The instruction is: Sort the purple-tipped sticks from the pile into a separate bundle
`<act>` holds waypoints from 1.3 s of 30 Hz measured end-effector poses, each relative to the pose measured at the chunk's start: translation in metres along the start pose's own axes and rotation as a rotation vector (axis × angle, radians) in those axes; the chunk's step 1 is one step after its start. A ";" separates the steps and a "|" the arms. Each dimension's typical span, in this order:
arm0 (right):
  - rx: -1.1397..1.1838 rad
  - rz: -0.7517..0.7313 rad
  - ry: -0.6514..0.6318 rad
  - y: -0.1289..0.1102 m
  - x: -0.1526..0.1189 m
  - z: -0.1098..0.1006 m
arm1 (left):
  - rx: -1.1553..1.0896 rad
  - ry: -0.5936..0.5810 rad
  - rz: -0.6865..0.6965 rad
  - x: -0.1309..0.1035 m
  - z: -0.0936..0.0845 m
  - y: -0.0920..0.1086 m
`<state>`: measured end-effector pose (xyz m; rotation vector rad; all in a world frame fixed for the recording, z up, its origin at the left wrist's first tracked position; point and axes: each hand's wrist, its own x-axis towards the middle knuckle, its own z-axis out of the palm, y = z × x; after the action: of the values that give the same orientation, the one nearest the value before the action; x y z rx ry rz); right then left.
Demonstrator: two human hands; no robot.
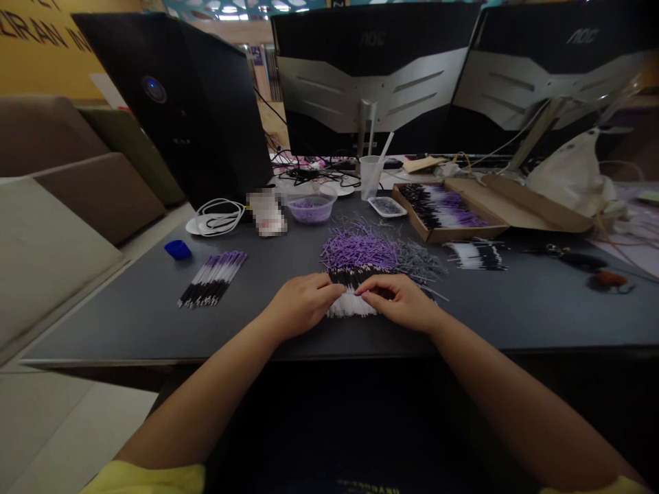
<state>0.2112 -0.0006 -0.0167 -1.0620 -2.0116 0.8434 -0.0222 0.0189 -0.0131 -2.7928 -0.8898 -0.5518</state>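
A row of thin black-and-white sticks [351, 306] lies on the dark table in front of me. Over its left end rests my left hand [307, 302], thumb and index finger pinched together; what they hold, if anything, is too small to make out. My right hand [399, 298] is over the right end, its fingertips closed on a tiny purple piece that I cannot make out clearly. Just behind both hands spreads a heap of short purple tubes [357, 247], with grey tubes [419, 261] scattered along its right side.
On the left lie a bundle of purple, white and black sticks [213, 278] and a blue ring-like object [178, 250]. A clear bowl [311, 209], a plastic cup [369, 180] and a small tray [387, 207] stand behind the heap. A cardboard box [430, 235] of sticks is at right.
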 end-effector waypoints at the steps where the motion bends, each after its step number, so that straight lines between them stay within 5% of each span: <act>1: -0.011 -0.003 0.001 0.000 0.000 0.000 | 0.004 -0.002 -0.001 0.000 0.000 0.000; 11: -0.112 -0.088 0.009 0.000 0.000 0.002 | -0.056 0.002 -0.025 0.001 0.001 0.001; 17: -0.171 -0.178 0.028 -0.001 0.001 0.004 | 0.134 -0.030 0.035 0.001 0.000 0.006; 29: -0.053 0.005 -0.074 -0.005 0.000 0.001 | 0.122 -0.005 0.077 0.000 0.002 0.005; 34: -0.058 0.043 -0.056 -0.004 0.004 -0.019 | 0.041 0.033 0.018 0.000 0.004 -0.001; 39: -0.572 0.105 0.158 0.026 0.008 -0.060 | -0.011 0.050 -0.005 0.001 0.005 -0.004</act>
<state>0.2670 0.0308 -0.0028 -1.5035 -2.1237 0.2117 -0.0225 0.0236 -0.0172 -2.7742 -0.8870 -0.6255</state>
